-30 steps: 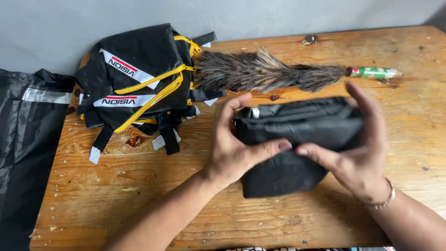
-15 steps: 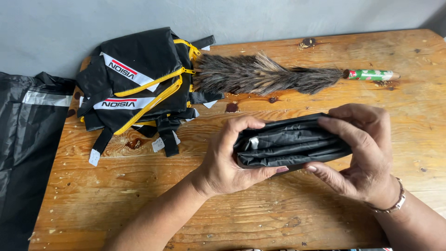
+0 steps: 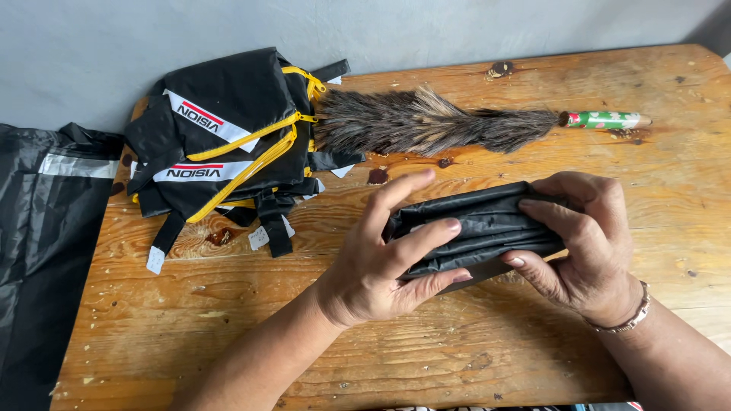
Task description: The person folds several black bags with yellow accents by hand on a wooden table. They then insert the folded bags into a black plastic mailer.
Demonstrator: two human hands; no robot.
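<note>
Bare forearms; silver bracelet point(image 3: 626, 318) on right wrist.

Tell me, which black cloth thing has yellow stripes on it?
The folded black bag pile at the table's back left, beside the feather duster. The black bundle squeezed in both hands is plain; the black sheet has a grey band.

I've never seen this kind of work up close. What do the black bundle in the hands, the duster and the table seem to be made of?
Folded black bundle: thin synthetic fabric, probably nylon-like, judging by its faint sheen and fine creases. Feather duster: brown-grey feathers, fluffy and matt; its handle looks wrapped in green patterned paper or plastic. Table: bare wood, with visible grain, knots and stains. Both the left hand and the right hand grip the bundle.
</note>
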